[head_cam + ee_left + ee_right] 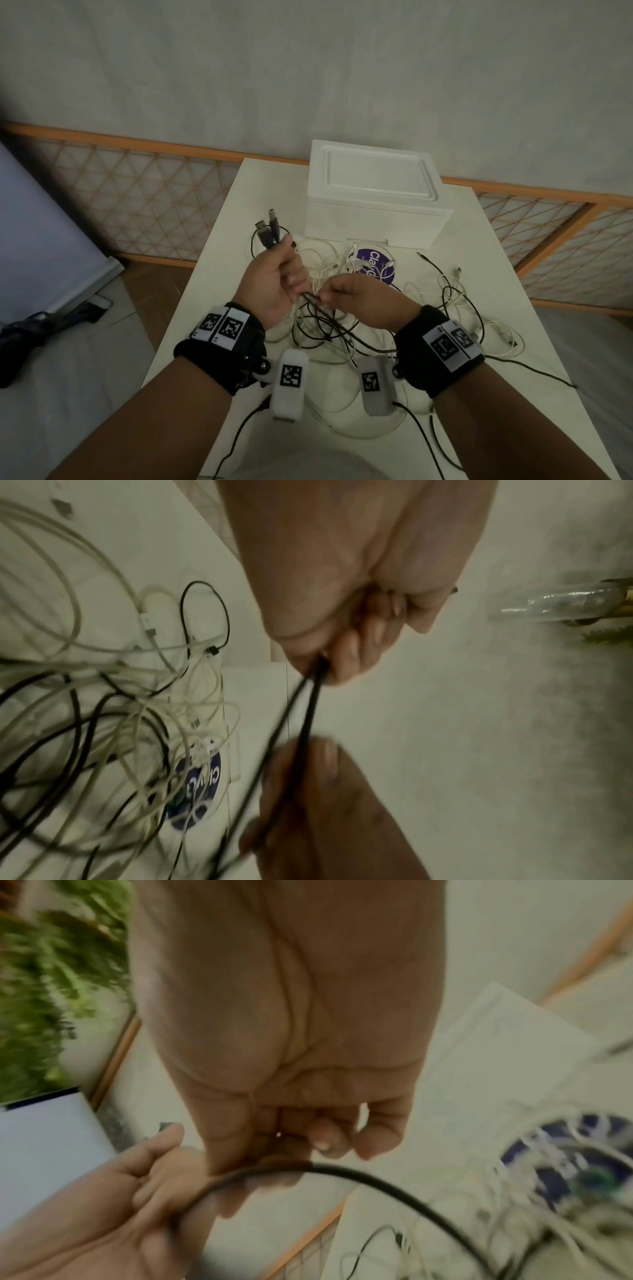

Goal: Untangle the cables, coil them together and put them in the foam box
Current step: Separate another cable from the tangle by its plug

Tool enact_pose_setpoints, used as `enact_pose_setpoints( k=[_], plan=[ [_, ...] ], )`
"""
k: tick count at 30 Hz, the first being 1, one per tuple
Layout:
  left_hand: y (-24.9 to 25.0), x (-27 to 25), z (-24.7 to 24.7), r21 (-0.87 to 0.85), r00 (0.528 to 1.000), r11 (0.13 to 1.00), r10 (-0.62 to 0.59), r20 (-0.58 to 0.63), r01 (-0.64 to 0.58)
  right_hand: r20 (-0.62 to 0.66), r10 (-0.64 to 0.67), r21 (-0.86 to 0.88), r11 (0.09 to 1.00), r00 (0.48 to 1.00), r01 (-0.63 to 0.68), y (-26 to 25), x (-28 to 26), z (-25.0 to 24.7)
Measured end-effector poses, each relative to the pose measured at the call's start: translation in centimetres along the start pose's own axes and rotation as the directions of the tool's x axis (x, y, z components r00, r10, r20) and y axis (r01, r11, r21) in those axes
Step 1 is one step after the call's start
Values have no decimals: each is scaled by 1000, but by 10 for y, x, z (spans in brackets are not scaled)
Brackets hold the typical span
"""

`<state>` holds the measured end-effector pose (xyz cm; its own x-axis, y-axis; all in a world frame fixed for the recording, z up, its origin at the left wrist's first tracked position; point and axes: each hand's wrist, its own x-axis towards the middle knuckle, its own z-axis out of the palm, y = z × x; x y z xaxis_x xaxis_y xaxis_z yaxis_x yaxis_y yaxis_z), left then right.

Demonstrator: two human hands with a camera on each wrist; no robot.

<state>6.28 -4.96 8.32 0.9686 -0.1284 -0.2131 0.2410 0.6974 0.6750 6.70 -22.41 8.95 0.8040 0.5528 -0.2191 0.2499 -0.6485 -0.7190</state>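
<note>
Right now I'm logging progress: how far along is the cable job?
Early. Done: two black plug ends are gathered in the left hand. In hand: the right hand pinches the same black cable just below. Left: the black and white tangle covers the table, nothing is coiled, and the foam box has its lid on.

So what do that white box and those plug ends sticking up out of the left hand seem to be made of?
The white box looks like expanded foam: matte, thick-walled, with soft moulded edges and a recessed lid. The plug ends above the left hand seem dark plastic with shiny metal tips, though they are too small to tell for sure.
</note>
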Motion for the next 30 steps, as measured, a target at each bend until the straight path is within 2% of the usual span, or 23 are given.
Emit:
enact_pose_setpoints(
  k=[2, 4, 5, 6, 8, 10, 12, 14, 16, 18, 20, 23, 25, 26, 28, 29, 30],
  plan=[
    [14, 3, -16, 79, 987, 996, 58, -147, -47, -62, 9, -165, 986, 998, -19, 7, -6, -14],
    [27, 6, -35, 65, 959, 995, 92, -269, -77, -128, 65, -186, 979, 990, -88, 17, -12, -32],
    [30, 6, -41, 24, 952, 996, 88, -292, -85, -160, 80, -193, 975, 984, -111, 21, -14, -38],
    [31, 5, -42, -11, 957, 996, 77, -281, -83, -196, 75, -202, 973, 978, -115, 22, -13, -38],
    [25, 3, -32, -48, 982, 997, 55, -182, -65, -227, 23, -176, 982, 974, -64, 15, -6, -25],
    [14, 1, -13, -44, 996, 998, 42, -77, -46, -150, -52, -178, 984, 987, 25, -1, 3, 1],
    [8, -1, 1, -9, 998, 999, 47, -33, -48, -69, -125, -191, 975, 990, 110, -11, 10, 24],
    [9, -3, 5, 12, 997, 999, 51, -59, -50, -26, -139, -145, 980, 990, 134, -14, 10, 31],
    [16, -3, -5, 7, 991, 998, 63, -119, -62, -6, -107, -122, 987, 994, 106, -6, 5, 23],
    [24, -2, -20, 58, 979, 996, 76, -187, -67, -95, -66, -140, 989, 993, 53, 13, -2, 5],
    [27, -2, -34, 209, 964, 977, 100, -246, -48, -185, -29, -136, 991, 982, 4, 31, -13, -18],
    [16, -5, -34, 453, 974, 891, 82, -209, 22, -190, 36, -68, 996, 981, -49, 34, -27, -40],
    [-3, -6, -19, 625, 991, 777, 9, -134, 77, -185, -39, -131, 991, 982, 15, 23, -27, -38],
    [-13, -6, -11, 714, 995, 694, -33, -97, 93, -179, -107, -246, 967, 978, 61, 17, -24, -33],
    [-31, -8, 6, 831, 993, 549, -115, -25, 85, -174, -241, -567, 817, 955, 103, 8, -19, -21],
    [-37, -9, 12, 851, 990, 520, -138, 2, 71, -177, -291, -664, 741, 940, 104, 8, -17, -19],
    [-41, -11, 18, 854, 989, 516, -148, 17, 62, -181, -326, -705, 701, 928, 108, 9, -18, -18]
  ],
)
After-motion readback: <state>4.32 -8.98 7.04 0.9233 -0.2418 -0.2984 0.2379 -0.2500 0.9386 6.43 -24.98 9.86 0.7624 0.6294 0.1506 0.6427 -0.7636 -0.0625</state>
